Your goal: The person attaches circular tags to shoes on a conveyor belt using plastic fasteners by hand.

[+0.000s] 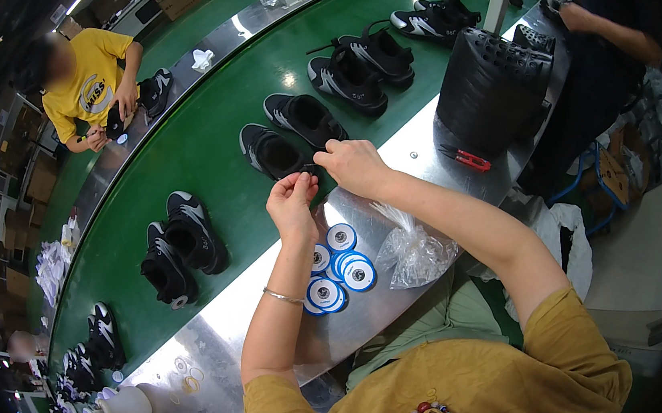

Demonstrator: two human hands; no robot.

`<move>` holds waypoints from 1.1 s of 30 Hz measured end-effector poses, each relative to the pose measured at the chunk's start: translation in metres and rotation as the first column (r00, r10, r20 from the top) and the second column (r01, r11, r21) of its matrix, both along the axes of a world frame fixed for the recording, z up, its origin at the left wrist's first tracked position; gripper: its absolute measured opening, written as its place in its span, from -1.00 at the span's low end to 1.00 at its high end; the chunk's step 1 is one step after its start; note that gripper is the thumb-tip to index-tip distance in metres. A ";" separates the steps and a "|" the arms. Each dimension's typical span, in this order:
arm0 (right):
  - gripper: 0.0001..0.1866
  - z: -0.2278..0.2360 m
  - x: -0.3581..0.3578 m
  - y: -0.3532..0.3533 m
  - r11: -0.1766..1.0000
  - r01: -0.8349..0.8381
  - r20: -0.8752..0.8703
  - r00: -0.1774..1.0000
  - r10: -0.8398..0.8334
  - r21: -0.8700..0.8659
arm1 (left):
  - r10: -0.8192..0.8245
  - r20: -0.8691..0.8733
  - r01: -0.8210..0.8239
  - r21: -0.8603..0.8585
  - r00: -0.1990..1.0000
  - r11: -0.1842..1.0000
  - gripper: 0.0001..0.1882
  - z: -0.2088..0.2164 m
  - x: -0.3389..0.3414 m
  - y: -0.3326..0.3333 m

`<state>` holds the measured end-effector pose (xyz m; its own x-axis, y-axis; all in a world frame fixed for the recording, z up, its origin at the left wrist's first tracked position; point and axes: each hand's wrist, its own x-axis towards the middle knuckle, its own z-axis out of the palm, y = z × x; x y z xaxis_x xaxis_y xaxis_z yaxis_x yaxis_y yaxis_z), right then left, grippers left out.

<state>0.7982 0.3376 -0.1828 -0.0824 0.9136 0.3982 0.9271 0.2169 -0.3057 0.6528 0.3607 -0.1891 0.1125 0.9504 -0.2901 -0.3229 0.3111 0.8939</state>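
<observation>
A pair of black sneakers with grey-white trim, one shoe (267, 150) beside the other shoe (304, 117), stands on the green belt in front of me. My left hand (294, 205) is closed in a pinch at the heel of the nearer shoe. Close to its fingertips, my right hand (355, 169) pinches too, beside the heel of the other shoe. Something thin and dark shows between the two hands, too small to name. Below my hands, several round white tags with blue rims (343, 263) lie in a loose pile on the metal ledge.
Right of the tags lies a clear bag of thin plastic strips (416, 252). A black perforated basket (488, 93) and red-handled cutters (467, 158) are farther right. More sneakers (193, 241) stand along the belt. Rubber bands (190, 378) lie at left. Co-workers (88, 87) sit across and to the right.
</observation>
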 end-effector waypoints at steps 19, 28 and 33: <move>-0.89 0.005 -0.023 0.003 0.999 -0.029 -0.360 0.933 0.018 -0.025 | -0.004 -0.162 0.022 0.106 0.987 0.994 -0.92 0.000 -0.023 0.002; -0.85 0.029 -0.019 0.001 0.977 -0.163 -0.735 0.678 0.012 -0.135 | 0.098 -0.263 0.039 0.472 0.960 0.881 -0.92 0.030 -0.027 -0.003; -0.86 0.025 -0.032 0.007 0.975 -0.221 -0.857 0.507 0.091 -0.027 | -0.106 -0.383 0.277 0.425 0.918 0.862 -0.92 0.026 -0.019 -0.004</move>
<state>0.7664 0.3442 -0.1578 0.0879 0.9640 0.2508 0.1678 0.2339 -0.9577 0.6335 0.3562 -0.1631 0.2839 0.9509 0.1230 0.0443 -0.1412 0.9890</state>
